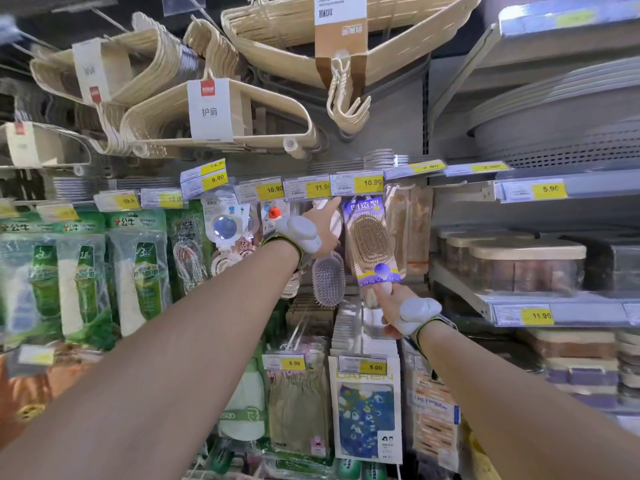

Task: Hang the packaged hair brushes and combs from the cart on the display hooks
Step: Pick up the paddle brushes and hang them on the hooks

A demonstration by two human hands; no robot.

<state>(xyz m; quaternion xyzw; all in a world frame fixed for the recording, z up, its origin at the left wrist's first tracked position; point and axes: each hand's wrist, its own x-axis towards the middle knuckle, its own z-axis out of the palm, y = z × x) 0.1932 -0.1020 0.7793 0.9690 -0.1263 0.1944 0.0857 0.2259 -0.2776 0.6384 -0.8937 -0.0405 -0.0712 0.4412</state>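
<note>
A packaged hair brush (pixel 372 239) in a clear wrapper with purple print hangs upright under the 10.90 price tag (pixel 358 183). My right hand (pixel 393 306) holds its bottom end from below, fingers curled round the handle. My left hand (pixel 323 225) reaches up to the package's top left corner by the hook; its fingertips are hidden behind the package and tags. Another clear-bristled brush (pixel 328 280) hangs just below my left wrist. Packaged wooden combs (pixel 410 230) hang to the right of the held brush. The cart is out of view.
Bundles of beige clothes hangers (pixel 214 116) hang overhead. Green packaged goods (pixel 138 271) fill the hooks at left. Grey shelves (pixel 554 299) with boxes and basins stand at right. Lower hooks carry a blue-print pack (pixel 365 414) and other packets.
</note>
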